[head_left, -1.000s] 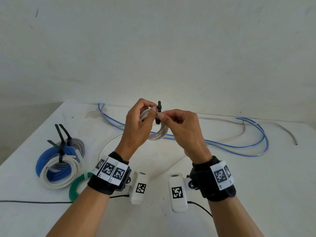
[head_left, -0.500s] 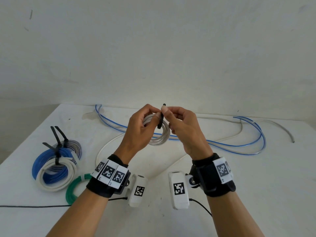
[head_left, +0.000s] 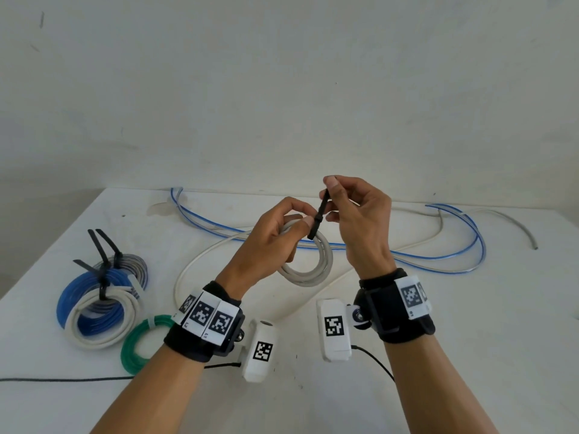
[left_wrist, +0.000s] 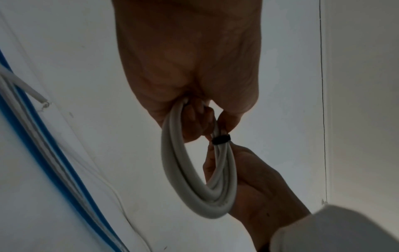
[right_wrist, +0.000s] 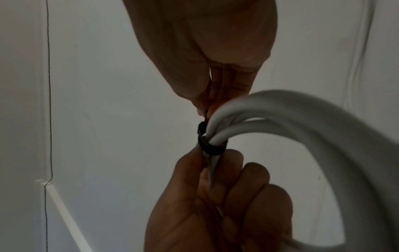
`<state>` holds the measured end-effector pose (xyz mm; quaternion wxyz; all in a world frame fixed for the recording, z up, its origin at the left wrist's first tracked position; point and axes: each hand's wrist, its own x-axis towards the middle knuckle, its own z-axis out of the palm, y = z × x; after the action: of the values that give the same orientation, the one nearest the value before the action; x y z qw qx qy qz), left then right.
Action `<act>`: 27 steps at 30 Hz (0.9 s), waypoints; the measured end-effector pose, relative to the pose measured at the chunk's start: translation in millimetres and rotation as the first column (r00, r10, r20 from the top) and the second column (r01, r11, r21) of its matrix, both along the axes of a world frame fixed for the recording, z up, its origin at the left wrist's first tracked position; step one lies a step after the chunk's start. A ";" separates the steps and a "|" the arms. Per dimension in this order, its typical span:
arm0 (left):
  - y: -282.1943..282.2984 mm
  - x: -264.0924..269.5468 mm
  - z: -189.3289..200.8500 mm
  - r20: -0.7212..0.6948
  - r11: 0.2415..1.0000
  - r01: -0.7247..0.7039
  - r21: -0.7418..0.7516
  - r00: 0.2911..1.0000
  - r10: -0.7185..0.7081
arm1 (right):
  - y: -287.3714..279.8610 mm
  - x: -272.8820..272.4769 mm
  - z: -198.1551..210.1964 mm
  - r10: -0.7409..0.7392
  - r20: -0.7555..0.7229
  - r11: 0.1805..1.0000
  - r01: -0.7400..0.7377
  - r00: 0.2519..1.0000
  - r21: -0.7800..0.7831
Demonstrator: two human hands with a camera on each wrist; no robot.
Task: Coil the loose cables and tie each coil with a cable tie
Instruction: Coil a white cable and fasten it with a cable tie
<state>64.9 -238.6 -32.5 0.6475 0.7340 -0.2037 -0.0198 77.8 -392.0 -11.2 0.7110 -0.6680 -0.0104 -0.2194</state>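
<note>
Hands met above the white counter (head_left: 470, 308), mid-frame. Left hand (head_left: 269, 242) gripped the grey-white cable coil (head_left: 316, 270), fingers (right_wrist: 235, 172) curled round the bundled strands just beside the tie loop. Right hand (head_left: 360, 220) pinched the tail of the black cable tie (head_left: 319, 214) between thumb and fingertips, tail pointing up, loop wrapped round the coil strands, snug in both wrist views. Coil hung off the counter, lower arc near the surface. Loose blue cable (head_left: 438, 261) and a loose white cable (head_left: 200, 261) lay across the far counter. At the left: stacked tied coils (head_left: 94, 311), blue, white and grey, with black tie tails sticking up; green coil (head_left: 138, 349) touching them.
</note>
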 end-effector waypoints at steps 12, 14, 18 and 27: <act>0.8 -1.5 1.4 -0.009 0.996 0.076 0.039 0.997 -0.076 | 1.4 7.2 -14.0 -0.028 -0.060 0.999 0.030 0.998 0.028; 0.8 -0.9 0.3 -0.041 0.996 0.088 0.026 0.995 -0.087 | 1.2 7.7 -15.0 -0.040 -0.049 0.999 0.041 0.998 0.025; 0.3 -0.4 -1.9 -0.108 0.994 0.110 -0.026 0.988 -0.113 | -0.6 7.8 -11.9 -0.100 0.018 0.994 0.100 0.995 -0.046; -3.5 -3.8 2.5 -0.093 0.989 0.147 -0.027 0.984 -0.149 | -0.6 10.5 -22.3 -0.170 0.099 0.968 0.185 0.981 -0.173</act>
<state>61.1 -242.2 -30.0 0.6604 0.7086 -0.2272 -0.1006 88.3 -392.7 -33.5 0.6239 -0.7184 -0.0001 -0.3077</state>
